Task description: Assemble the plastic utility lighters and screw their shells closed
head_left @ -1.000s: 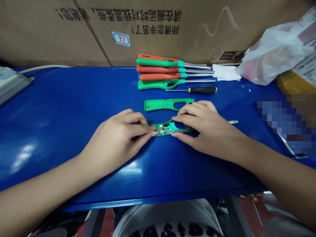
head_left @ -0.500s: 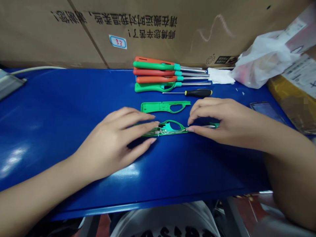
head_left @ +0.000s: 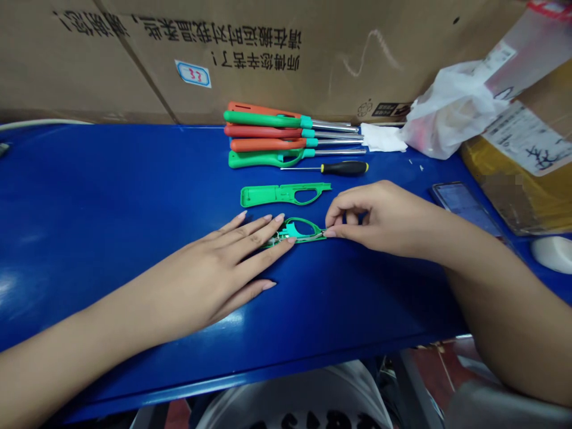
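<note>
An opened green lighter shell (head_left: 317,238) lies on the blue table, with a teal trigger (head_left: 292,230) and thin pale wires inside it. My left hand (head_left: 218,262) is laid flat with its fingers spread, covering the shell's handle end and touching the wires with its fingertips. At the narrow front end, my right hand (head_left: 364,214) pinches with thumb and forefinger; the palm hides anything beyond. The matching green half shell (head_left: 263,195) rests just behind, hollow side up.
Several long-necked lighters (head_left: 268,132) in green, red and orange line up at the back. Before them lies a black-and-yellow screwdriver (head_left: 346,168). A phone (head_left: 467,205), white plastic bag (head_left: 456,110) and taped parcel (head_left: 522,202) are at the right. A large cardboard box (head_left: 313,71) stands behind.
My left hand has flattened and reached further over the lighter. My right fingers have closed into a pinch at its front end, and the metal tube no longer shows beside them. The view has shifted right.
</note>
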A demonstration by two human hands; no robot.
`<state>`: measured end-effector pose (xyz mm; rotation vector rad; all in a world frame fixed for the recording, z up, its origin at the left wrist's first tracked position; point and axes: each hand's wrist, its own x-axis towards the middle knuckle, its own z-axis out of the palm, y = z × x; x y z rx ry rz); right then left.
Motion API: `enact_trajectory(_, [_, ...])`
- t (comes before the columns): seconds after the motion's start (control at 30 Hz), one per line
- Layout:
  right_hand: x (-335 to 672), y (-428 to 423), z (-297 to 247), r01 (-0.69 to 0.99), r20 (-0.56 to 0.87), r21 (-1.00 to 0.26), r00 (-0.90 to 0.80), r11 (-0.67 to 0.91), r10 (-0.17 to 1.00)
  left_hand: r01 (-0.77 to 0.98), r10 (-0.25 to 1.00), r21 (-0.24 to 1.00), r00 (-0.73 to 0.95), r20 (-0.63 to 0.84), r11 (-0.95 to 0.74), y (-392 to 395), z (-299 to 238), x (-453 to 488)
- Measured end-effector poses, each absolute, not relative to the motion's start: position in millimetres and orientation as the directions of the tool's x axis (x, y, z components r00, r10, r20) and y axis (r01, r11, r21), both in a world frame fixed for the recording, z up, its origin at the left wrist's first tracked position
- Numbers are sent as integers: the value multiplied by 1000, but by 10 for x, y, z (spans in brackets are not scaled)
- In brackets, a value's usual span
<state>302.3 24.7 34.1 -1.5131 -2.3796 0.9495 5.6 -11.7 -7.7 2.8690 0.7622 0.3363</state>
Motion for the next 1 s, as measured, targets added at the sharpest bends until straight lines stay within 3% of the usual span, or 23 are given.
enact_trajectory(0.23, [2950, 204, 330, 750, -81, -534, -504, 390, 860, 474, 507, 209, 849, 148, -856, -119, -66, 57])
enact_trajectory(0.57, [2926, 174, 295, 780, -55, -437, -520, 448, 852, 460, 518, 300, 842, 151, -836, -105, -42, 39])
enact_trajectory(0.8, [2904, 158, 301, 791, -61, -398, -527, 464, 848, 479, 519, 230, 839, 161, -847, -121, -78, 68])
enact_trajectory(1.0, [2914, 153, 303, 789, -62, -409, -526, 459, 848, 492, 502, 101, 847, 172, -865, -151, -71, 130])
